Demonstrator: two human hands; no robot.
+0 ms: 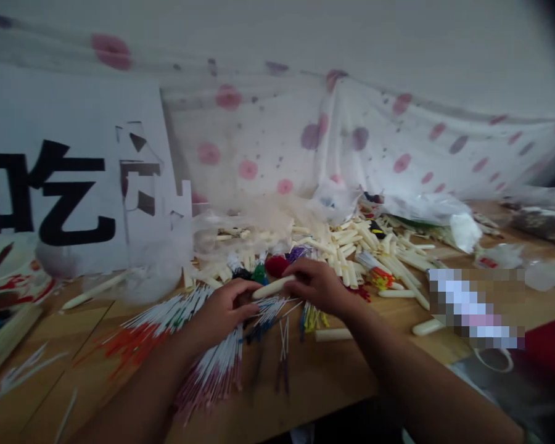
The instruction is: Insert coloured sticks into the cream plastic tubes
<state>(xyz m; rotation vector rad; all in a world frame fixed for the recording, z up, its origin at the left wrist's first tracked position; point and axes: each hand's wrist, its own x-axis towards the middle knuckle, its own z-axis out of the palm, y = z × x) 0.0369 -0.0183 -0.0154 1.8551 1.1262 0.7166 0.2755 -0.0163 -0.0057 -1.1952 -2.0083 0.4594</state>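
Note:
In front of me, both hands hold a cream-coloured rounded stick [272, 288], which lies nearly level above the table. My left hand [226, 305] has its thumb and fingers closed at the left end. My right hand [317, 283] pinches the other end, and its fingers hide that tip. Just behind the stick is a dark red rounded thing [276, 266]. Beneath and beside my hands lie bundles of thin white sticks with coloured ends: orange-red [134, 345], pinkish purple [210, 385] and yellow [315, 317]. A cream piece [333, 335] rests below my right wrist.
A heap of cream tubes [351, 243] covers the back of the wooden table [351, 382]. Clear plastic bags [430, 213] lie around it. At left stands a white board [74, 111] with black characters. A spotted plastic sheet [268, 135] hangs behind.

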